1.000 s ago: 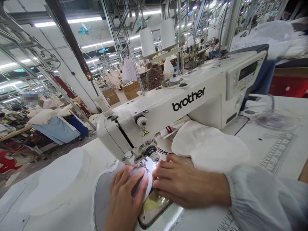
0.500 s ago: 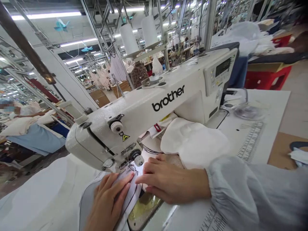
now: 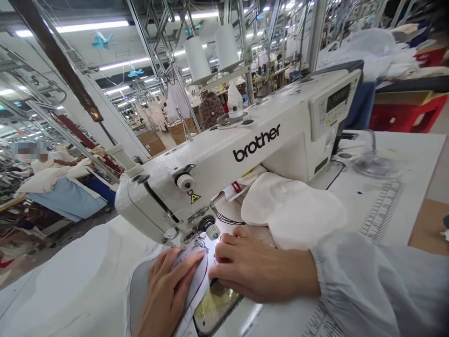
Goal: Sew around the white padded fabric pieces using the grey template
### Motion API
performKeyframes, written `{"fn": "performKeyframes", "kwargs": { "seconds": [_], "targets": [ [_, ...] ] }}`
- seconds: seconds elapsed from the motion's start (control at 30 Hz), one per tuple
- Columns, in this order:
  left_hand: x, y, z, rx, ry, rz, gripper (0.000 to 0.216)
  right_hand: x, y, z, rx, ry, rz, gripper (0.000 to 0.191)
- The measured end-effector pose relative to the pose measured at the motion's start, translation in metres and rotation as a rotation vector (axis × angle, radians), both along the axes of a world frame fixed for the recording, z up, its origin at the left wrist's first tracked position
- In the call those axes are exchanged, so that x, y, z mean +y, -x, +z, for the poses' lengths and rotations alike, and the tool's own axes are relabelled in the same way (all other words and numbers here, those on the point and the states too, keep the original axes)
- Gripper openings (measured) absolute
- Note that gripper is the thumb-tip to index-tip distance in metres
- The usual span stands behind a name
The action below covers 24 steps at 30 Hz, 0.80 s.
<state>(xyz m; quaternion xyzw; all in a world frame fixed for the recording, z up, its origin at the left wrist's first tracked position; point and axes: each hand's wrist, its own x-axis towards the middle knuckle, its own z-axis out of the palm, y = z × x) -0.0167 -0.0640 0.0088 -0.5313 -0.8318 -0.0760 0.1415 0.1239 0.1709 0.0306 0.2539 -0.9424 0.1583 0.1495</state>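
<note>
A white sewing machine marked "brother" stands across the middle of the view. Under its presser foot lies a pale fabric piece with a dark line along its curved edge. My left hand rests flat on this fabric, fingers stretched out toward the foot. Just right of the foot, my right hand is closed, its fingers curled and the thumb and index close together at the fabric's edge. What lies between those fingertips is hidden.
A white cloth piece lies under the machine arm. Thread cones stand behind the machine. Printed rulers mark the table at right. A red stool stands at the back right; another person is at far left.
The whole view has shifted, so the machine sits further right. My right hand's index finger, stretched toward the fabric before, is now curled in. My left hand remains on the fabric by the foot.
</note>
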Motion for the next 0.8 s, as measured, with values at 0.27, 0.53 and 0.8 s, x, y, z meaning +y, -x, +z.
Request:
{"fn": "performKeyframes", "kwargs": {
  "seconds": [0.27, 0.53, 0.8],
  "targets": [
    [-0.001, -0.004, -0.007, 0.119, -0.004, 0.032, 0.037, -0.001, -0.002, 0.007, 0.017, -0.087, -0.041, 0.018],
    [0.004, -0.019, -0.01, 0.173, -0.014, 0.135, 0.037, 0.0, 0.0, 0.009, 0.03, -0.119, -0.084, 0.023],
    [0.014, -0.038, -0.013, 0.081, -0.056, 0.31, 0.037, 0.003, 0.001, 0.011, 0.024, -0.125, -0.096, 0.021]
  ]
}}
